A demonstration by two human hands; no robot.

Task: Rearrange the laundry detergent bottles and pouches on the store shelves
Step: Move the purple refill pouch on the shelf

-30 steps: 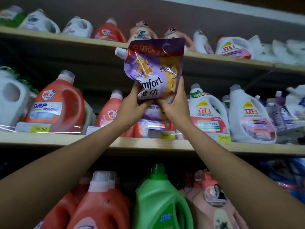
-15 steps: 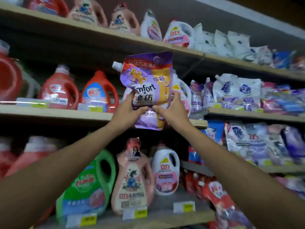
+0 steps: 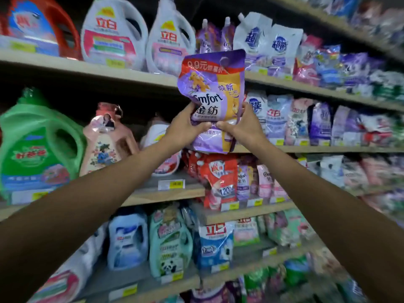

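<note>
Left hand (image 3: pixel 185 125) clamped on the lower left edge of the purple Comfort pouch (image 3: pixel 215 90), thumb across the front, fingers wrapped behind. Right hand (image 3: pixel 242 127) gripping the lower right edge the same way, thumb tip almost meeting the left thumb at the middle of the pack. Pouch held upright in the air in front of the shelving, clear of any board, top edge toward 12 o'clock, red price band across the top, yellow panel on its right half.

At 12 o'clock from the pouch, purple spouted pouches (image 3: pixel 209 38) standing on the upper shelf (image 3: pixel 131 72). At 1 o'clock, two white pouches (image 3: pixel 269 42) with blue logos, upright and touching each other. At 10 and 11 o'clock, two white jugs (image 3: pixel 113 33) with red and yellow labels, side by side; farther toward 10 o'clock, a red jug (image 3: pixel 35 25) at the frame's edge.

At 3 o'clock, a packed row of pale blue, pink and purple bags (image 3: pixel 306 121) on the middle shelf. At 9 o'clock, a pink bottle (image 3: pixel 107 138), and beyond it a large green jug (image 3: pixel 37 147) with a handle. Directly at 6 o'clock, red pouches (image 3: pixel 218 173) beside smaller pink and purple ones. Farther down at 7 o'clock, a light blue bottle (image 3: pixel 127 241) next to a mint bottle (image 3: pixel 170 243) with a panda on its label. Yellow price tags (image 3: pixel 172 184) along the shelf edges.
</note>
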